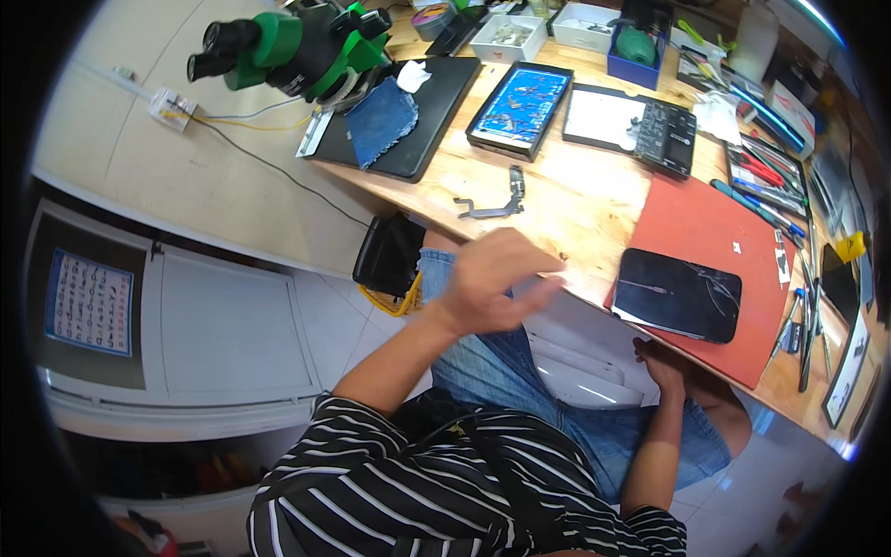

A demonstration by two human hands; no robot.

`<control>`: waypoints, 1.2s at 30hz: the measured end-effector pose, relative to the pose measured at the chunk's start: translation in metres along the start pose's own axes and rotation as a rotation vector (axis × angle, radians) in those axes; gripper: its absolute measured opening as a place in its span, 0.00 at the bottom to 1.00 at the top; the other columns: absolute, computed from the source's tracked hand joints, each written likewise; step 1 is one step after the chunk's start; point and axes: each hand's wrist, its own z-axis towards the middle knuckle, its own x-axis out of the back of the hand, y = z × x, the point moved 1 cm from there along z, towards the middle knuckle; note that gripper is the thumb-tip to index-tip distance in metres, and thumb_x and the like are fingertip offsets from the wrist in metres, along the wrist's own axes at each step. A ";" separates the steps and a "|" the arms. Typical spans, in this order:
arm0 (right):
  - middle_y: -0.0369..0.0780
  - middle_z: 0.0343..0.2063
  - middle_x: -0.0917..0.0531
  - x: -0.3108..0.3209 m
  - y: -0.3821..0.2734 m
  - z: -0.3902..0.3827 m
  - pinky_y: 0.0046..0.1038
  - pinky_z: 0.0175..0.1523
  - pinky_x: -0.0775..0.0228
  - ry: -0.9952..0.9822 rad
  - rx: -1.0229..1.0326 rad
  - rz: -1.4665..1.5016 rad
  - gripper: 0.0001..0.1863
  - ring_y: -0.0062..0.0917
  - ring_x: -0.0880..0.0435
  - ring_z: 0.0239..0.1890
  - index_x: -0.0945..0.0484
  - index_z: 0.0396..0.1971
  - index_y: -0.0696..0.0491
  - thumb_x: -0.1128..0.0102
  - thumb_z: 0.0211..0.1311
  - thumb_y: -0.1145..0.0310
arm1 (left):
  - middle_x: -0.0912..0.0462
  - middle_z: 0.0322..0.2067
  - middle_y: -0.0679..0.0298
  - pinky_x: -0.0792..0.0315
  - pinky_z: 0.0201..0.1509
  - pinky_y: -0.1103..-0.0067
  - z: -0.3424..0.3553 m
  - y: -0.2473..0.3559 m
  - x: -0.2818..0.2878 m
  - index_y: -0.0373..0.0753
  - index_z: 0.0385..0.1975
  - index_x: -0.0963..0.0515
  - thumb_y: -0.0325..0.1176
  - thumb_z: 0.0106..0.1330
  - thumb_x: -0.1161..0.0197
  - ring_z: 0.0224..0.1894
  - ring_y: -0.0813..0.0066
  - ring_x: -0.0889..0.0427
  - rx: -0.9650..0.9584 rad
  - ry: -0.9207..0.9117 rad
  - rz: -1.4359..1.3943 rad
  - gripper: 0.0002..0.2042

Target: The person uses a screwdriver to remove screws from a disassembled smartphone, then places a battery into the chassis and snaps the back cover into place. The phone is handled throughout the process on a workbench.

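My left hand (497, 283) hovers over the near table edge, slightly smeared by motion. Its thumb and index finger are apart, and nothing shows between them. Just beyond it lies a thin, dark, bent part (501, 206), like a phone flex cable. Low beside my lap, under the table edge, is my right hand (663, 364); its fingers are shaded and partly hidden, and I see nothing in it. Nearest to that hand is a black phone (679, 295) with a cracked screen, lying on a red-orange mat (710, 223).
A green-and-black microscope (297, 56) stands far left, near a blue cloth (383, 121) on a black pad. Behind are a blue-topped tray of small parts (522, 107), an open case with a circuit board (664, 139) and white boxes (509, 39). Pens and tools (766, 172) crowd the right.
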 end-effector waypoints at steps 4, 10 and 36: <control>0.44 0.29 0.11 0.002 0.000 0.002 0.32 0.46 0.23 -0.013 -0.024 0.018 0.22 0.28 0.13 0.33 0.13 0.35 0.61 0.35 0.69 0.52 | 0.11 0.31 0.59 0.20 0.37 0.77 -0.076 -0.060 0.084 0.35 0.35 0.13 0.26 0.68 0.30 0.32 0.75 0.13 0.429 0.279 0.275 0.03; 0.46 0.31 0.12 -0.020 0.011 0.000 0.38 0.50 0.24 0.054 0.053 -0.195 0.26 0.36 0.12 0.38 0.14 0.37 0.58 0.37 0.70 0.45 | 0.10 0.41 0.54 0.21 0.52 0.69 -0.167 -0.228 0.202 0.34 0.43 0.14 0.36 0.72 0.31 0.45 0.63 0.12 0.783 0.107 0.679 0.11; 0.46 0.37 0.10 -0.007 -0.127 -0.079 0.38 0.49 0.21 -0.022 0.270 0.191 0.14 0.40 0.10 0.40 0.13 0.47 0.53 0.35 0.71 0.60 | 0.13 0.39 0.55 0.21 0.44 0.74 0.018 0.001 0.051 0.33 0.43 0.16 0.28 0.59 0.23 0.40 0.67 0.14 0.419 -0.354 -0.223 0.14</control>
